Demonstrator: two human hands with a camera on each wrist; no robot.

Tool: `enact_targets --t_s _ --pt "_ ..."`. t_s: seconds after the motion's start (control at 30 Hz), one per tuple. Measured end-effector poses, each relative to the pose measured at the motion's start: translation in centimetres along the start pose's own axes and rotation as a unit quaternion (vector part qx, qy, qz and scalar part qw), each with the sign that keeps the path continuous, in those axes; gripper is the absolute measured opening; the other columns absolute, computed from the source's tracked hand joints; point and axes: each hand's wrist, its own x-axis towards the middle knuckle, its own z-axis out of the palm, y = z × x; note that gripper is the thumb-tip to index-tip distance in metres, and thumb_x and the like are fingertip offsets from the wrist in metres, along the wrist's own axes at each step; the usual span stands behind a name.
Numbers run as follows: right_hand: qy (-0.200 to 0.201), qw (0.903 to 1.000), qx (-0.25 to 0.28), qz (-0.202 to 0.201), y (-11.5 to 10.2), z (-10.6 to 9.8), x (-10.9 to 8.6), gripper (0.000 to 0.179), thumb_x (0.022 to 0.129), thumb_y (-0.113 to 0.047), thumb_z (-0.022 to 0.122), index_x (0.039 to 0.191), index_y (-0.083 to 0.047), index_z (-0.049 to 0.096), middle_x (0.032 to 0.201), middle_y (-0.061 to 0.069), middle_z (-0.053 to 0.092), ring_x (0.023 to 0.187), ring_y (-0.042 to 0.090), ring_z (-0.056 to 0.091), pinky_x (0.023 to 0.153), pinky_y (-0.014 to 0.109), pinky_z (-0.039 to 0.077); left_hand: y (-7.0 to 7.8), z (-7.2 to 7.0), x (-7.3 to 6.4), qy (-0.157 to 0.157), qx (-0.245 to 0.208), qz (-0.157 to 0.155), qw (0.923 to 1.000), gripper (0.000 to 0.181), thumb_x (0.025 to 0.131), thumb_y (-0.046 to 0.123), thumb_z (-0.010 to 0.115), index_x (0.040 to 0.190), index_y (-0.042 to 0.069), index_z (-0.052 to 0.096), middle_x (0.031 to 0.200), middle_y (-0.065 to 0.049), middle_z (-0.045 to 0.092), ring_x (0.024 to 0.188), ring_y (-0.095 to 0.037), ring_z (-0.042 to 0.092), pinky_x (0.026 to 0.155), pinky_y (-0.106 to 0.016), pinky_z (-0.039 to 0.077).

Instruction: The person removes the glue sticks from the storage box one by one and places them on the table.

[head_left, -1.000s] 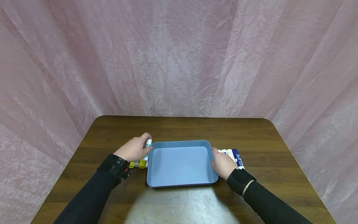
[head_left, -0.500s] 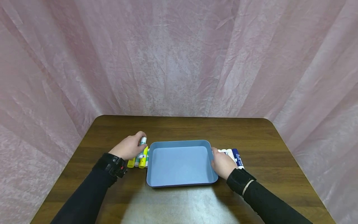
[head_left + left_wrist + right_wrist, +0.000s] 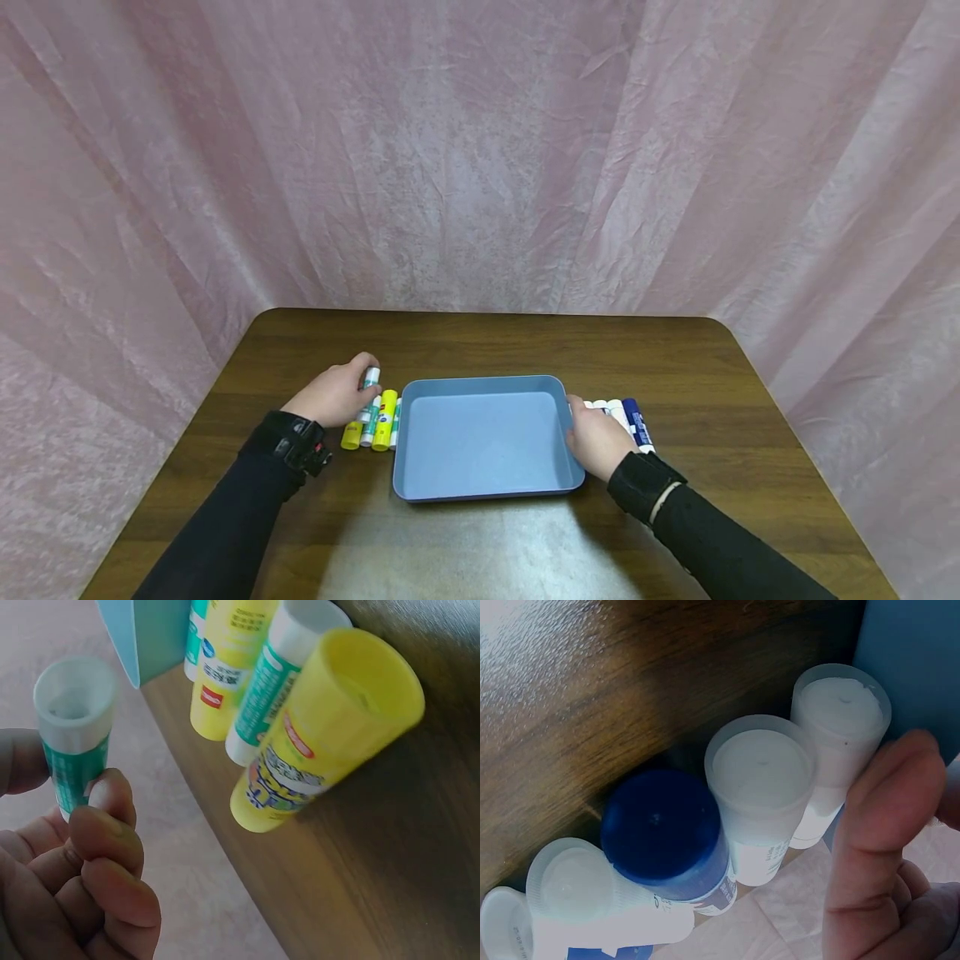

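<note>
My left hand [image 3: 332, 397] pinches a green-and-white glue stick [image 3: 77, 769] upright between thumb and fingertips, at the left end of a row of glue sticks. In that row are a yellow glue stick [image 3: 385, 421], a green-labelled one [image 3: 262, 705] and another yellow one [image 3: 307, 742]. Beside them lies a blue rectangular tray [image 3: 487, 442]. My right hand [image 3: 600, 439] grips the tray's right rim, its thumb [image 3: 889, 799] close against the side wall. Next to that hand stand white glue sticks [image 3: 757, 787] and one with a dark blue cap [image 3: 660, 832].
Everything stands on a brown wooden table [image 3: 480, 346] with rounded back corners. A pink curtain [image 3: 480, 167] hangs behind it and along both sides. More white sticks [image 3: 570, 892] stand farther right, beyond the blue-capped one.
My left hand has carried the green-and-white glue stick leftward, from beside the tray to the row's left end, uncovering the other sticks. The right hand and tray have stayed in place.
</note>
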Motion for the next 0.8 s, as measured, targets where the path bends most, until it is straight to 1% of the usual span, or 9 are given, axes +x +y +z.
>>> enact_targets --t_s 0.13,0.2,0.33,0.43,0.5,0.63,0.8 --pt "-0.002 1.0000 0.000 0.002 0.0 0.1 -0.1 0.055 0.098 -0.011 0.064 0.146 0.006 0.043 0.108 0.021 0.073 0.070 0.017 0.064 0.075 0.042 0.061 -0.4 -0.1 0.0 0.000 0.002 -0.005 1.0000 0.043 0.103 0.027 0.058 0.140 0.008 0.046 0.116 -0.016 0.067 0.093 -0.022 0.065 0.082 -0.042 0.055" --pt "-0.004 1.0000 0.001 0.003 0.0 0.1 -0.1 0.055 0.098 -0.011 0.064 0.146 0.006 0.043 0.108 0.021 0.073 0.070 0.017 0.064 0.075 0.042 0.061 -0.8 -0.1 0.1 0.001 0.006 -0.008 1.0000 0.044 0.103 0.027 0.058 0.140 0.008 0.046 0.119 -0.017 0.067 0.094 -0.022 0.065 0.083 -0.042 0.055" --pt "0.000 1.0000 -0.002 -0.003 0.0 0.0 -0.1 0.055 0.098 -0.010 0.064 0.146 0.007 0.043 0.107 0.021 0.073 0.070 0.017 0.064 0.074 0.042 0.060 -1.4 -0.1 0.2 0.000 0.011 -0.011 0.9999 0.044 0.103 0.027 0.058 0.140 0.007 0.045 0.118 -0.017 0.067 0.092 -0.023 0.065 0.081 -0.041 0.054" --pt "0.005 1.0000 -0.002 -0.007 0.0 0.0 -0.1 0.054 0.098 -0.010 0.063 0.145 0.008 0.044 0.107 0.022 0.073 0.071 0.017 0.066 0.075 0.042 0.061 -1.8 -0.2 0.2 -0.004 0.009 -0.013 0.9999 0.045 0.103 0.026 0.058 0.141 0.006 0.044 0.117 -0.018 0.067 0.091 -0.023 0.064 0.078 -0.040 0.053" --pt "0.007 0.9999 -0.002 -0.008 0.1 0.0 -0.1 0.054 0.098 -0.010 0.063 0.145 0.007 0.044 0.108 0.022 0.073 0.073 0.017 0.067 0.077 0.043 0.061 -1.9 -0.2 0.2 -0.005 0.008 -0.020 0.9998 0.045 0.103 0.026 0.058 0.141 0.006 0.043 0.118 -0.018 0.067 0.091 -0.022 0.064 0.078 -0.039 0.053" --pt "0.002 1.0000 0.001 -0.005 0.1 0.1 -0.1 0.054 0.099 -0.011 0.063 0.146 0.007 0.043 0.108 0.022 0.073 0.072 0.017 0.067 0.077 0.044 0.061 -2.3 -0.1 0.3 -0.009 0.006 -0.028 0.9996 0.046 0.103 0.026 0.058 0.142 0.005 0.043 0.119 -0.020 0.067 0.091 -0.023 0.064 0.078 -0.040 0.053" --pt "-0.004 1.0000 0.005 -0.001 0.1 0.1 -0.1 0.055 0.099 -0.011 0.063 0.146 0.007 0.042 0.112 0.023 0.072 0.075 0.018 0.067 0.082 0.046 0.060 -2.8 -0.1 0.3 -0.014 0.002 -0.038 0.9992 0.046 0.104 0.025 0.056 0.142 0.005 0.042 0.120 -0.022 0.066 0.091 -0.024 0.065 0.076 -0.038 0.053"
